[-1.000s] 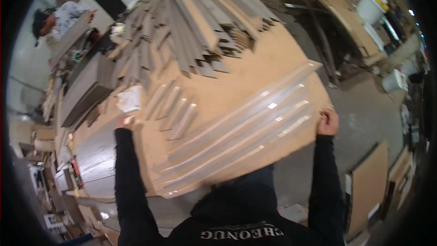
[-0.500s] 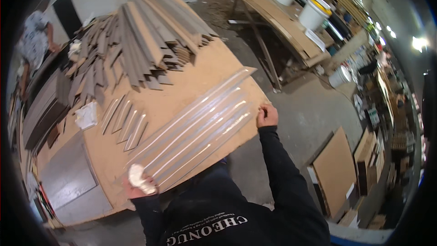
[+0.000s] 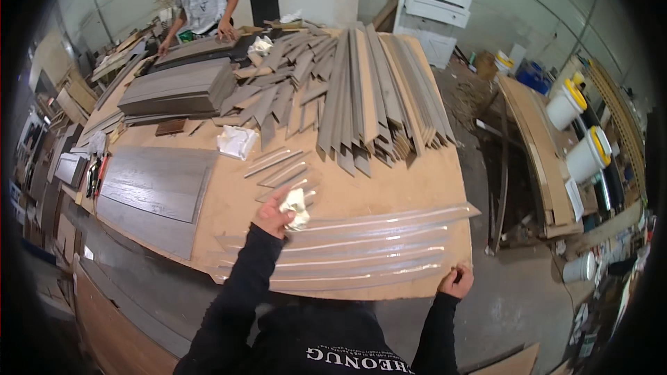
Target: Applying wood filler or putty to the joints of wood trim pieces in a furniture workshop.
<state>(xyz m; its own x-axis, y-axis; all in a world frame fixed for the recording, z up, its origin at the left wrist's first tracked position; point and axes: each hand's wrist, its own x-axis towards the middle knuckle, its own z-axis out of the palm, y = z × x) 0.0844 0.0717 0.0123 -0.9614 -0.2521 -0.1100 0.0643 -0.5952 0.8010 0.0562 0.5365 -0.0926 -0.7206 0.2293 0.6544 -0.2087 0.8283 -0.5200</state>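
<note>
Long glossy grey wooden strips [image 3: 361, 253] lie side by side at the near edge of our brown table [image 3: 417, 187], where our left hand [image 3: 274, 214] clutches a crumpled white rag [image 3: 297, 207] for wiping and our right hand [image 3: 456, 281] pinches the strips' end steady.

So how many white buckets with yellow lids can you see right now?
2. Both stand at the right, beyond the table: one bucket farther back, the other bucket just in front of it, beside the leaning boards. More may be hidden past the picture's rim.
</note>
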